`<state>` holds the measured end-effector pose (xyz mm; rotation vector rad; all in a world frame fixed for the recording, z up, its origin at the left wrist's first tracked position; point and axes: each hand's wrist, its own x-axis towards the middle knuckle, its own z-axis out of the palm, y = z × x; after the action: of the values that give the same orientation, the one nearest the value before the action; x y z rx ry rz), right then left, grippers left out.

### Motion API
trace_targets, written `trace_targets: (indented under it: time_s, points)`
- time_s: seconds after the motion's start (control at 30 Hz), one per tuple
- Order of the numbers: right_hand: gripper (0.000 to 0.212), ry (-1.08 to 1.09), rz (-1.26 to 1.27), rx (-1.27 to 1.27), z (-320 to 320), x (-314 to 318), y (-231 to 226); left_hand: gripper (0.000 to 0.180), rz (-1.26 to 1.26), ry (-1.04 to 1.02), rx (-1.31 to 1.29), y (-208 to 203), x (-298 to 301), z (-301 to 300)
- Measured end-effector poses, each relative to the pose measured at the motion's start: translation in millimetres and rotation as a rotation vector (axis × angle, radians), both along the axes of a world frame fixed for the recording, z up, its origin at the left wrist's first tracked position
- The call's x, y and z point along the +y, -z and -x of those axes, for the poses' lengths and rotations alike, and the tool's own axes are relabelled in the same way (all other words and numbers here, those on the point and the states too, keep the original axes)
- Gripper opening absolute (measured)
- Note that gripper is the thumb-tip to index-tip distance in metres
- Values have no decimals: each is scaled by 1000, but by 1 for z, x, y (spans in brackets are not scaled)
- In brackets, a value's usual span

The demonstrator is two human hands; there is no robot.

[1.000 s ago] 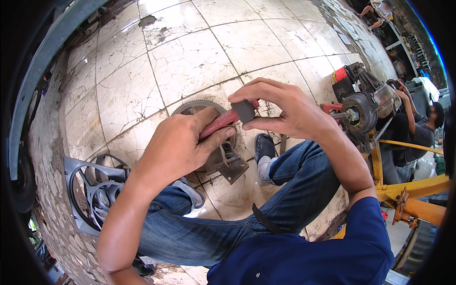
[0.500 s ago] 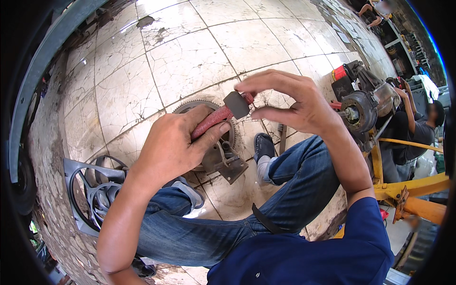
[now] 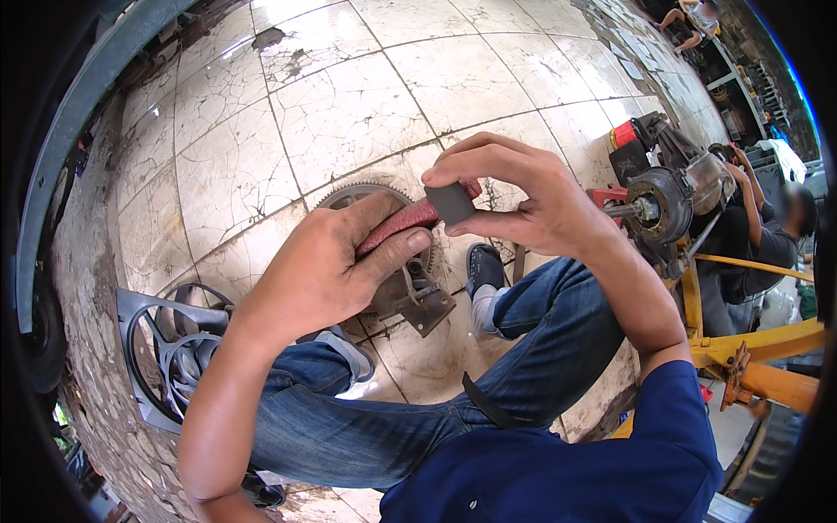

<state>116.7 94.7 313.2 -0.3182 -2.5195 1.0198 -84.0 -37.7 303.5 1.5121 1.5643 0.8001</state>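
In the pinching left hand (image 3: 321, 254), a red bar (image 3: 399, 228) slants away rightward; right hand (image 3: 549, 193) pinches grey sheet (image 3: 450, 205).

Since a moment ago, the bare right-hand grip (image 3: 547, 193) has closed its thumb (image 3: 479, 224) and forefinger (image 3: 462, 168) onto the flat, dark-grey square piece (image 3: 451, 205), which has shifted rightward.

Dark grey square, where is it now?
Near the head view's centre, the dark grey square is in the right hand, partly covering the red bar held by the left hand.
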Motion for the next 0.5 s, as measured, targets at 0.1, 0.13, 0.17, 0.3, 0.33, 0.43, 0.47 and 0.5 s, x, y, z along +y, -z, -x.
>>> trace_targets:
  time_s: [0.1, 0.13, 0.17, 0.3, 0.33, 0.43, 0.47, 0.5]
  points:
    - [50, -30, 11, 26, 0, 0, 1, 40, 138, 34, -225, 7, 0, 5]
    - [50, -40, 20, 31, 0, 0, 1, 40, 188, 65, -278, 6, 0, 8]
    - [49, -43, 19, 20, 0, 0, 1, 40, 237, 96, -332, 4, 2, 11]
    - [48, -57, 44, 15, 0, 0, 3, 40, 488, 95, -685, 0, 2, 15]
    - [48, -58, 55, 22, 0, 1, 3, 40, 495, 102, -674, -1, 2, 16]
    - [47, -13, 12, -14, 0, 0, -1, 41, 462, 113, -573, -3, 3, 17]
    - [48, 3, 42, -24, -1, 1, -2, 42, 416, 108, -496, -2, 1, 16]
    - [49, 18, 74, -32, -1, 2, -1, 42, 371, 102, -418, -1, 0, 14]
